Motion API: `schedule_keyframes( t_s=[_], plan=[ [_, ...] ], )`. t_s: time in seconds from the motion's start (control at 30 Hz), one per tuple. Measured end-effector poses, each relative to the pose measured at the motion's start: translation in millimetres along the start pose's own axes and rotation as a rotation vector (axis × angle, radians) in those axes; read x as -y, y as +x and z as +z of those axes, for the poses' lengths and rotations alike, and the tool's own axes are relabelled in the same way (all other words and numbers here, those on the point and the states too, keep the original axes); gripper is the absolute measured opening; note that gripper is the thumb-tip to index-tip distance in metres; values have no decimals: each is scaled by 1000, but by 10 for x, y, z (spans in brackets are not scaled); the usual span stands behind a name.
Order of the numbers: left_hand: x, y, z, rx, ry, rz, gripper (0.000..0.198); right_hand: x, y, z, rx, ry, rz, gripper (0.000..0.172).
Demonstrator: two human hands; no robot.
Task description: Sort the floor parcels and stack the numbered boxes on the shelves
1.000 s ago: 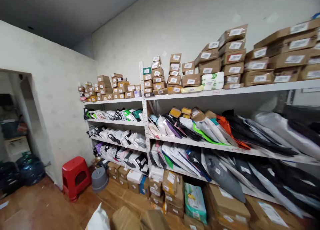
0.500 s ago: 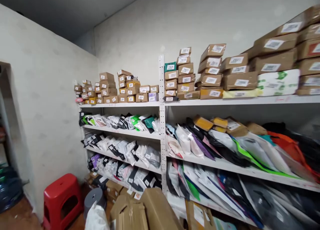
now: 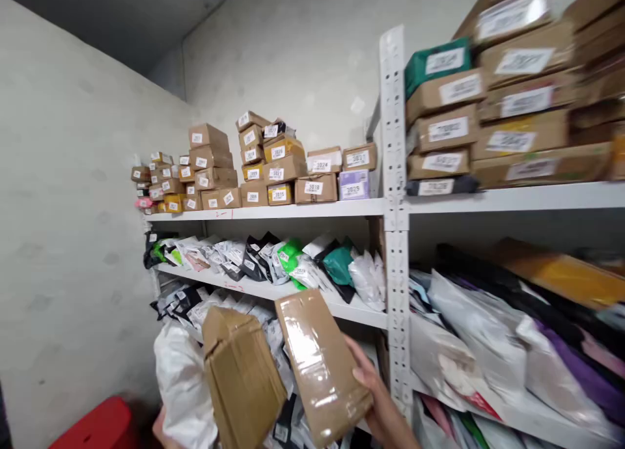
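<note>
At the lower right of centre my right hand (image 3: 367,379) grips the side of a brown cardboard box (image 3: 319,364) wrapped in shiny clear tape. My left hand (image 3: 165,431) shows only in part at the bottom left, against a white plastic parcel (image 3: 183,377); most of its fingers are hidden behind that bag. Between the two stands a creased brown carton (image 3: 241,377), leaning against the parcel. What supports this carton is hidden. All three packages are held up before the left shelf unit.
White metal shelves (image 3: 293,209) carry stacked, labelled boxes (image 3: 212,156) on top and bagged parcels (image 3: 297,267) below. An upright post (image 3: 396,254) divides left from right shelving. A red stool (image 3: 100,426) stands bottom left, beside the wall (image 3: 73,241).
The view has moved closer to the left shelves. Both hands have come into sight, and the box, carton and white parcel appear higher. The grey stool has left the view.
</note>
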State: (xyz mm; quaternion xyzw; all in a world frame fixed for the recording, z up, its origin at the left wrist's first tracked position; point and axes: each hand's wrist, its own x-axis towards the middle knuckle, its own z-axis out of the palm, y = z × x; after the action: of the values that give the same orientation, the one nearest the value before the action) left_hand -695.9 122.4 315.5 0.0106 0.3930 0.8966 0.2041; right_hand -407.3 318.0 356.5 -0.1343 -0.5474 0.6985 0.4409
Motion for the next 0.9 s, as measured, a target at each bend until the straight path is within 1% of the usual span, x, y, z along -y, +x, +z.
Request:
schedule_keyframes(
  t_s=[0.03, 0.07, 0.1, 0.17, 0.23, 0.3, 0.37, 0.4, 0.47, 0.53, 0.6, 0.7, 0.73, 0.77, 0.83, 0.87, 0.9],
  plan=[
    [-49, 252, 60, -51, -138, 2, 47, 83, 294, 71, 15, -74, -81, 80],
    [-114, 529, 143, -78, -265, 4, 42, 169, 592, 150, 15, -167, -165, 85],
    [-190, 837, 244, -61, -362, 10, 40, 250, 892, 243, -5, -282, -257, 86],
    [-359, 1536, 473, 83, -443, 59, 42, 381, 1475, 479, -79, -547, -444, 86],
    [-530, 2300, 711, 227, -480, 132, 46, 462, 2017, 783, -164, -809, -567, 87],
    [-695, 3049, 946, 331, -477, 163, 49, 492, 2508, 1134, -254, -1020, -566, 87],
    [-852, 3712, 1175, 390, -444, 173, 48, 478, 2959, 1493, -347, -1181, -469, 83],
    [-925, 3998, 1285, 419, -423, 180, 48, 458, 3174, 1661, -393, -1252, -412, 79],
    [-1055, 4475, 1486, 461, -380, 185, 47, 401, 3590, 1955, -486, -1392, -319, 71],
    [-1150, 4838, 1650, 469, -348, 159, 47, 334, 3984, 2171, -583, -1521, -268, 68],
    [-1200, 5106, 1772, 454, -332, 126, 46, 269, 4356, 2305, -664, -1627, -230, 71],
    [-1210, 5354, 1890, 428, -328, 79, 44, 171, 4863, 2383, -736, -1685, -79, 74],
    [-1206, 5398, 1921, 423, -324, 60, 44, 130, 5009, 2392, -748, -1696, -79, 73],
    [-1204, 5426, 1950, 417, -318, 39, 44, 79, 5136, 2400, -751, -1715, -132, 72],
    [-1207, 5442, 2010, 404, -298, 2, 44, -67, 5308, 2441, -717, -1774, -357, 67],
    [-1212, 5438, 2038, 398, -284, -12, 44, -167, 5343, 2486, -688, -1788, -469, 63],
    [-1217, 5429, 2063, 392, -271, -21, 44, -286, 5340, 2551, -660, -1772, -548, 59]
  ],
)
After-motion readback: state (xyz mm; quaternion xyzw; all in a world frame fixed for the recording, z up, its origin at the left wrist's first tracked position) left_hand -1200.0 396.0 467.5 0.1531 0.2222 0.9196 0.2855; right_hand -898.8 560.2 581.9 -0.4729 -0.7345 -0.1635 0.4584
